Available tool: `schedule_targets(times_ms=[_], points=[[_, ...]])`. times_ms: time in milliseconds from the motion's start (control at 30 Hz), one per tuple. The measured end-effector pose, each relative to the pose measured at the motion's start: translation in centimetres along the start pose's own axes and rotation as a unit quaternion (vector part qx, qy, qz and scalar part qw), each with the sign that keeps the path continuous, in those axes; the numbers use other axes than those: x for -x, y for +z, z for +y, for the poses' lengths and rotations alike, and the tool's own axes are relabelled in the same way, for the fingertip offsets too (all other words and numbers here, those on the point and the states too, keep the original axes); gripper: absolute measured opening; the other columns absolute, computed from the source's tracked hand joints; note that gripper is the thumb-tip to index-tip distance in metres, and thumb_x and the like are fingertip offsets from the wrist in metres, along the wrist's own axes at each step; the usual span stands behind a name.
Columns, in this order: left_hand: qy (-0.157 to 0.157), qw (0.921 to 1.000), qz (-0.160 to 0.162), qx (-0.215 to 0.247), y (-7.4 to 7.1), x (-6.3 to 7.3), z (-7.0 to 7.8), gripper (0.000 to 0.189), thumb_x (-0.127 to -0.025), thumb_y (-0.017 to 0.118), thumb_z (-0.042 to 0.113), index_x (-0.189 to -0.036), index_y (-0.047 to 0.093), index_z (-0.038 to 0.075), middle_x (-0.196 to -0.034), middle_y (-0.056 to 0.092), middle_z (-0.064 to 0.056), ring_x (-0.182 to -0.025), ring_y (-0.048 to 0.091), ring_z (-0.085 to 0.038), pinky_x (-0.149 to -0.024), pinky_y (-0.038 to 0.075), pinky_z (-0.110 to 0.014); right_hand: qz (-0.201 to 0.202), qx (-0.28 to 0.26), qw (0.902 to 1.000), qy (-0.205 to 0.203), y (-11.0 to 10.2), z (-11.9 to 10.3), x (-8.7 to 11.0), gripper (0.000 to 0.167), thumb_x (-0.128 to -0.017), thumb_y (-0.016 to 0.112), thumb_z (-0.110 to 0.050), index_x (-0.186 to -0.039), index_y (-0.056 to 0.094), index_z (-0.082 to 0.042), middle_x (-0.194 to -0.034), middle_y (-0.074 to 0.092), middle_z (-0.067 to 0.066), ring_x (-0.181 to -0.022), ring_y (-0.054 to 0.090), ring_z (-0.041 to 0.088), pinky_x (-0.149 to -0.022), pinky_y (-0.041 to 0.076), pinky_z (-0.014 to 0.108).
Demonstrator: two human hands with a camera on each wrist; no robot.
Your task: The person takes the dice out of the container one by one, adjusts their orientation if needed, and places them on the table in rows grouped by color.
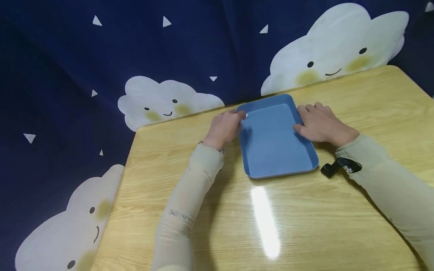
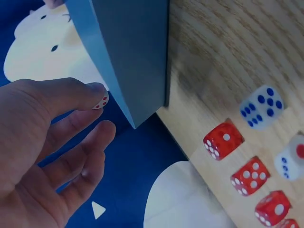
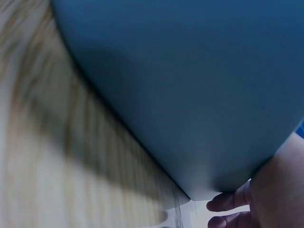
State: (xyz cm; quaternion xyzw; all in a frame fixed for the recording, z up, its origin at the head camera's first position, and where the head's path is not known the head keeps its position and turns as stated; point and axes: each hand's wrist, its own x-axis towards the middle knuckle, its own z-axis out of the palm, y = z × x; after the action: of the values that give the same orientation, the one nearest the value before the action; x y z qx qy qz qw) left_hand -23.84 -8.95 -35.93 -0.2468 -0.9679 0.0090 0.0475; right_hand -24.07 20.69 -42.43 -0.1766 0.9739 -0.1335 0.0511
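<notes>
A blue rectangular tray lies at the back of the wooden table. Over its left rim, my left hand pinches a white die with red pips between thumb and finger. The other fingers of that hand curve loosely in the left wrist view. My right hand grips the right rim, thumb inside the tray and fingers along the outside wall. Beside the tray in the left wrist view lie several red dice and a white die with blue pips; the head view hides them behind my left hand.
A dark blue curtain with smiling clouds hangs right behind the table's back edge. The wooden table extends to both sides and in front of the tray. A black wrist camera sticks out from my right sleeve, close to the tray's near right corner.
</notes>
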Motion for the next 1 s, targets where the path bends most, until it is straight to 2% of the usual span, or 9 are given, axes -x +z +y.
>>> schedule_targets(times_ms=[267, 633, 1000], points=[[-0.002, 0.9994, 0.03, 0.019, -0.3, 1.6, -0.4, 0.022, -0.097, 0.066, 0.01, -0.117, 0.073, 0.017, -0.108, 0.076, -0.002, -0.095, 0.075, -0.025, -0.074, 0.061, -0.045, -0.001, 0.002, 1.0, 0.002, 0.1, 0.1, 0.2, 0.06, -0.104, 0.046, -0.039, -0.141, 0.041, 0.008, -0.132, 0.053, 0.035, -0.111, 0.046, 0.05, -0.087, 0.04, 0.061], [-0.025, 0.9949, 0.072, 0.066, -0.2, 3.9, -2.0, 0.022, -0.1, 0.067, 0.017, -0.122, 0.072, 0.016, -0.112, 0.077, -0.001, -0.084, 0.073, -0.02, -0.073, 0.059, -0.039, 0.001, 0.003, 1.0, 0.001, 0.1, -0.1, 0.0, 0.059, -0.104, 0.045, -0.038, -0.14, 0.041, 0.008, -0.131, 0.053, 0.035, -0.109, 0.046, 0.05, -0.086, 0.04, 0.061], [-0.027, 0.989, 0.111, 0.094, 1.2, 5.6, -2.6, 0.022, -0.098, 0.069, 0.014, -0.12, 0.072, 0.014, -0.11, 0.077, -0.002, -0.094, 0.072, -0.022, -0.077, 0.06, -0.038, 0.0, 0.006, 1.0, 0.001, 0.1, 0.0, -0.1, 0.055, -0.105, 0.044, -0.038, -0.136, 0.042, 0.007, -0.125, 0.054, 0.034, -0.103, 0.046, 0.047, -0.083, 0.039, 0.058]])
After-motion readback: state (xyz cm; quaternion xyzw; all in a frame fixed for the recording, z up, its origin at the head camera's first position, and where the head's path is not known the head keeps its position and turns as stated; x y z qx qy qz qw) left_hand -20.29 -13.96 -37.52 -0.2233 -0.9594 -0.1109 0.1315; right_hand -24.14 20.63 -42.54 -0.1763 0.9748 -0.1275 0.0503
